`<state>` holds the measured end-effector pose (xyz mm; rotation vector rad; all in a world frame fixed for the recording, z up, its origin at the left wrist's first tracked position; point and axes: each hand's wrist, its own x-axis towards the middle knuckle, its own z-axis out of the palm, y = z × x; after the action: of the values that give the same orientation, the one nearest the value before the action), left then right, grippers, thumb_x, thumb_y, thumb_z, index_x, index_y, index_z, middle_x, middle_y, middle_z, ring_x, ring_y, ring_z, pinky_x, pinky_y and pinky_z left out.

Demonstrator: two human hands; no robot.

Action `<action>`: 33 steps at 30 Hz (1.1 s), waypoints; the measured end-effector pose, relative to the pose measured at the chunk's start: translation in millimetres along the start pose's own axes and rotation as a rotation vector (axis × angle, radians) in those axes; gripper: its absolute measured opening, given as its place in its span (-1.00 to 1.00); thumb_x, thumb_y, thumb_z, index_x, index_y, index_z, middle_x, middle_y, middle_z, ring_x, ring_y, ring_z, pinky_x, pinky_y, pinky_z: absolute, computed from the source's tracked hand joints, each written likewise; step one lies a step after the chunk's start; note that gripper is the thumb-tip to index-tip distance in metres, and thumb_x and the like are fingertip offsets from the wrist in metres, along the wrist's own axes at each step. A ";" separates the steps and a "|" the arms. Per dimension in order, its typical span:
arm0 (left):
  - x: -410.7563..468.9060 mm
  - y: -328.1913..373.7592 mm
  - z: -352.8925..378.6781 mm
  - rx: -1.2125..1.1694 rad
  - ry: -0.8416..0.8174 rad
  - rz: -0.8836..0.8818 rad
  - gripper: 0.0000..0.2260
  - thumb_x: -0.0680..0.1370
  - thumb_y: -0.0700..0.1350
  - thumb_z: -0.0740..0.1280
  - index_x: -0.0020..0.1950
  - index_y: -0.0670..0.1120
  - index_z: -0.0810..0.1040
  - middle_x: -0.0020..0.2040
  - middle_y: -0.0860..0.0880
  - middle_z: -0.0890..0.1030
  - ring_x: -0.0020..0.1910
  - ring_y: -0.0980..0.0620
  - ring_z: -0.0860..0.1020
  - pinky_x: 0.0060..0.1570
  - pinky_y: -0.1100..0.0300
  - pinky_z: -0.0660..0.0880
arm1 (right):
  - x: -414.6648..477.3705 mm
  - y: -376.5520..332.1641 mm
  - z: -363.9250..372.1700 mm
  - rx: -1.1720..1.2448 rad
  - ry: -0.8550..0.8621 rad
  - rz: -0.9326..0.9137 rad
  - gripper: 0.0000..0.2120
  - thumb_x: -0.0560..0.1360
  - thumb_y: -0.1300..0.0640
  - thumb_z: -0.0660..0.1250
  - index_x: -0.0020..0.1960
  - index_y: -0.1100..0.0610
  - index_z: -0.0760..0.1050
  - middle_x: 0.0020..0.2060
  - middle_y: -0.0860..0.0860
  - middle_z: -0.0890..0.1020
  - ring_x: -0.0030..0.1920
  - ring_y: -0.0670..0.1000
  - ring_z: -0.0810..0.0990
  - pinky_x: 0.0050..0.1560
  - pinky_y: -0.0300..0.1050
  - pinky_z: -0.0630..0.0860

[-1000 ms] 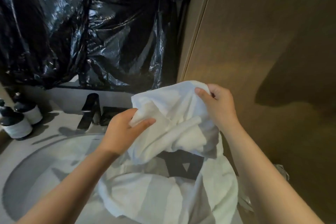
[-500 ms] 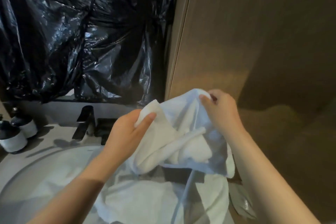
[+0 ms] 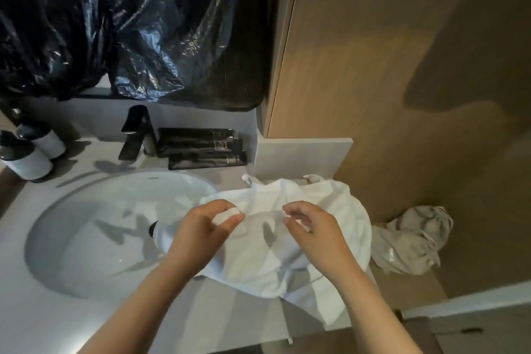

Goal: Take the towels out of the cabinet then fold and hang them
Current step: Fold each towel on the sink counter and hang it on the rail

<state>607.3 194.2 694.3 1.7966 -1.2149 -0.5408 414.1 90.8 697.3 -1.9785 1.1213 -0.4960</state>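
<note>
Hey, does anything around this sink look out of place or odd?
Yes. Black plastic sheeting covers the wall above the sink. A crumpled grey cloth lies heaped to the right of the counter. A bottle seems to lie on its side in the sink.

Left hand pinches white towel on counter

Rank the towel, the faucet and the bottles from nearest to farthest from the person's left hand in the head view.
1. The towel: pinched by the left hand, right of the sink.
2. The faucet: behind the sink, back-left of the hand.
3. The bottles: at the far left.
</note>
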 end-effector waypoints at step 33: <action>56.5 17.7 -37.9 0.116 0.410 0.139 -0.91 0.65 -0.12 0.13 -0.03 0.01 0.38 -0.41 0.01 0.44 -0.38 0.07 0.45 -0.40 0.19 0.32 | 8.7 0.4 -66.7 -0.228 0.214 -0.377 -0.81 0.57 0.02 0.35 -0.22 0.01 0.55 -0.31 -0.14 0.60 -0.26 -0.07 0.56 -0.21 -0.02 0.51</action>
<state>650.4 157.0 735.5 1.7907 -1.0879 -0.0161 374.7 53.7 737.3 -2.3986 0.9652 -0.8233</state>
